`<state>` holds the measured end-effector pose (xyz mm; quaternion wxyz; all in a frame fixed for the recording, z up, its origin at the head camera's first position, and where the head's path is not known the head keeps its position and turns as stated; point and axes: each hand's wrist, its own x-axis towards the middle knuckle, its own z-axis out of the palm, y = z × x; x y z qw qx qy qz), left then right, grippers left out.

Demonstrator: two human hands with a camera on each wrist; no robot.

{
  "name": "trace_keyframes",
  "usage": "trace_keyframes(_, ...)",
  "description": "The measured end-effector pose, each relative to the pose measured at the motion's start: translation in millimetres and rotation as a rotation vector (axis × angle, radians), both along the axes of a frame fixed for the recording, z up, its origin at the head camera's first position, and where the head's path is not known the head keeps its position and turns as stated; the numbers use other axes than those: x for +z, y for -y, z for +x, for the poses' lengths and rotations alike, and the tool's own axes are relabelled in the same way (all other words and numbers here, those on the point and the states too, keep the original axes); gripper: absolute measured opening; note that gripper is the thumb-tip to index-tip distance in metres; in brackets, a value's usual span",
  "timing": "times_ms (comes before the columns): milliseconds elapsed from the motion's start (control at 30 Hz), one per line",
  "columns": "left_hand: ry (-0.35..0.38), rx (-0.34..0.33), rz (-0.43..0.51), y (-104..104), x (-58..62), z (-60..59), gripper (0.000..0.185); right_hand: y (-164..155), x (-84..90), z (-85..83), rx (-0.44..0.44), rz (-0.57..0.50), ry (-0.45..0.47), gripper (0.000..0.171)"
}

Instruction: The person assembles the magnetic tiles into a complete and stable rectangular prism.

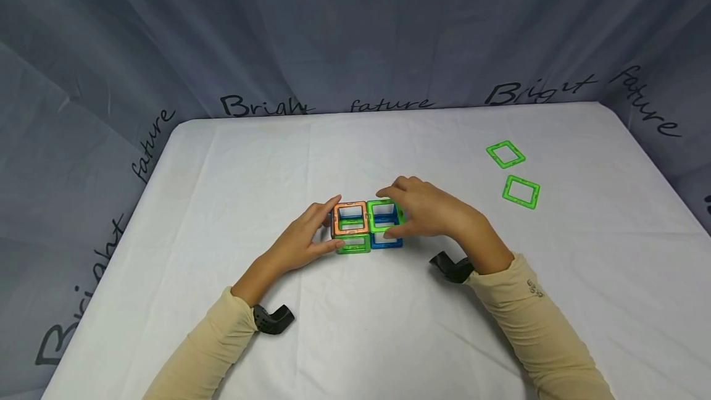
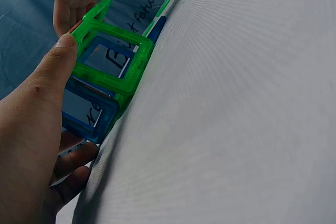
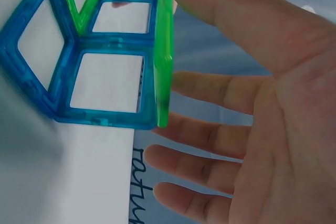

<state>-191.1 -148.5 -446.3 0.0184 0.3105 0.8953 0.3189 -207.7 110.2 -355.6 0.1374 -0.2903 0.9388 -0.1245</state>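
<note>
A small box-like block of square magnetic tiles stands on the white table, with an orange tile (image 1: 351,218) and a green tile (image 1: 383,230) side by side on top. Its front side has a green tile (image 1: 353,245) and a blue tile (image 1: 387,244). My left hand (image 1: 302,239) grips the block's left part, thumb at the front and fingers toward the far side. My right hand (image 1: 430,205) holds the green top tile (image 3: 164,61) between thumb and fingers; this tile (image 2: 100,10) looks tilted in the left wrist view. Blue tiles (image 3: 107,119) form part of the block in the right wrist view.
Two loose green square tiles, one farther (image 1: 505,154) and one nearer (image 1: 521,192), lie flat at the right back of the white-covered table (image 1: 250,165). A grey curtain (image 1: 355,36) with handwriting hangs behind the table and along its sides.
</note>
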Motion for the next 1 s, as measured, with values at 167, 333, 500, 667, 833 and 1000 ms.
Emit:
trace_keyframes(167, 0.008, 0.002, -0.008, 0.1, 0.8, 0.2, 0.078, -6.2, 3.7, -1.7, -0.028, -0.002, 0.033, 0.073)
trace_keyframes(333, -0.005, -0.004, -0.001, 0.1, 1.0, 0.8, 0.078, -16.9, 7.1, -5.2, -0.074, -0.021, 0.066, 0.075)
trace_keyframes(500, -0.015, -0.004, -0.005, -0.1, -0.5, 0.7, 0.078, -35.2, 12.1, -11.3, -0.158, -0.030, 0.093, 0.073)
trace_keyframes(667, -0.013, -0.004, -0.006, -0.6, -0.6, 0.9, 0.079, -65.1, 14.2, -21.6, -0.294, 0.007, 0.104, 0.071)
trace_keyframes(833, -0.012, -0.004, -0.002, -0.9, -0.2, 1.0, 0.079, -104.0, 7.8, -33.6, -0.383, -0.015, 0.129, 0.071)
trace_keyframes(1000, -0.017, -0.004, 0.000, -0.1, -0.9, 1.2, 0.080, -138.6, -1.2, -40.9, -0.462, 0.004, 0.166, 0.074)
